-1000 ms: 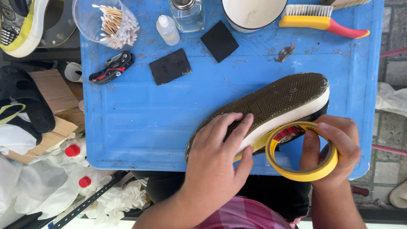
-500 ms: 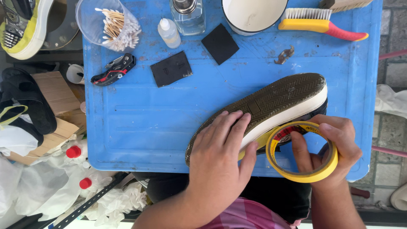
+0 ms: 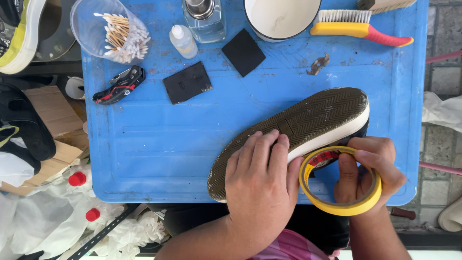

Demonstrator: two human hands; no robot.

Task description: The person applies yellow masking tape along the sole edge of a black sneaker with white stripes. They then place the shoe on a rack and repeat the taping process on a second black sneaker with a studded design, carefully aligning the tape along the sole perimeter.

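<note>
A sneaker [image 3: 313, 120] lies sole-up on the blue plastic table [image 3: 159, 144], its dark ridged sole facing me and its white side wall turned toward my body. My left hand [image 3: 262, 178] presses flat on the heel half of the sole and holds the shoe down. My right hand [image 3: 368, 168] grips a roll of yellow masking tape [image 3: 337, 208] against the shoe's white side wall, with the fingers through and around the ring. A bit of red plaid upper shows under the shoe beside the tape.
Along the far edge stand a cup of cotton swabs [image 3: 115, 31], a small white dropper bottle [image 3: 183, 41], a glass jar [image 3: 204, 19], a white bowl [image 3: 281, 17] and a yellow-red brush [image 3: 361, 30]. Two black square patches [image 3: 187, 83] and a folding utility knife [image 3: 120, 85] lie mid-table. Shoes, cardboard and rags lie left.
My left hand has slid slightly along the sole. My right hand has shifted its fingers on the tape roll, which stays against the shoe's side.
</note>
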